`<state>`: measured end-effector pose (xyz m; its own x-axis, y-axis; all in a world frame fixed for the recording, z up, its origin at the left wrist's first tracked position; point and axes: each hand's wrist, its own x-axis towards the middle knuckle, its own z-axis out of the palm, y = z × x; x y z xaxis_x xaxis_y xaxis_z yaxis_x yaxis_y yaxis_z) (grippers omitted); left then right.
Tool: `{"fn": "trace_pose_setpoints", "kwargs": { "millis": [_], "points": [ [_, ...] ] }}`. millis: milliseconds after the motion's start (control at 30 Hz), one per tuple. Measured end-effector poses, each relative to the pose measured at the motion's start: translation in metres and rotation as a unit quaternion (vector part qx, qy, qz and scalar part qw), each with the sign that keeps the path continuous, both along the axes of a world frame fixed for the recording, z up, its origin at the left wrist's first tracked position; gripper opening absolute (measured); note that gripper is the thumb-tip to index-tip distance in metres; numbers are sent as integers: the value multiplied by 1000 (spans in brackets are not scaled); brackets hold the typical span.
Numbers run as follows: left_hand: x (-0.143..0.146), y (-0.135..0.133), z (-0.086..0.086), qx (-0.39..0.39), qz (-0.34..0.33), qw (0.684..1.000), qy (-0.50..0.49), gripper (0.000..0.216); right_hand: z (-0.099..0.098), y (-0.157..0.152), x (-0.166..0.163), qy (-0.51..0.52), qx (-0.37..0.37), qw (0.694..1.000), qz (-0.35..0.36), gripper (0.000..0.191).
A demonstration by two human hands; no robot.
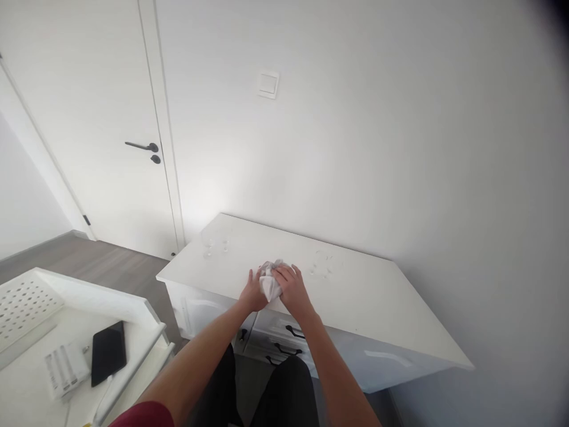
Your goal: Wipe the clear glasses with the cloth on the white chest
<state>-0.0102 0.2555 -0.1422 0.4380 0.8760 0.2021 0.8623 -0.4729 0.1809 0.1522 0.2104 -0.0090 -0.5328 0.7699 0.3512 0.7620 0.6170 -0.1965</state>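
My left hand (252, 293) and my right hand (291, 289) meet at the front edge of a white desk (377, 296). Between them is a crumpled grey-white cloth (269, 280). My right hand's fingers curl over the cloth from the right. My left hand presses against it from the left, fingers bent. Clear glasses stand on the desktop: two at the far left (208, 243) and a faint group (322, 265) just right of my hands.
Desk drawers with black handles (293, 332) sit below my hands. A white cart (89, 332) at lower left carries a black phone (108, 351) and a white battery box (66, 367). A closed white door (89, 118) with a black handle and a wall switch (268, 84) lie behind.
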Motion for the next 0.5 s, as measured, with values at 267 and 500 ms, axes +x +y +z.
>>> {"fn": "trace_pose_setpoints", "kwargs": {
  "millis": [267, 500],
  "points": [
    [0, 0, 1, -7, 3, 998, -62, 56, 46, 7, -27, -107, -134, 985, -2, 57],
    [2, 2, -5, -3, 25, 998, -57, 55, 61, 39, -34, -179, -271, 946, 25, 70]
  ]
}}
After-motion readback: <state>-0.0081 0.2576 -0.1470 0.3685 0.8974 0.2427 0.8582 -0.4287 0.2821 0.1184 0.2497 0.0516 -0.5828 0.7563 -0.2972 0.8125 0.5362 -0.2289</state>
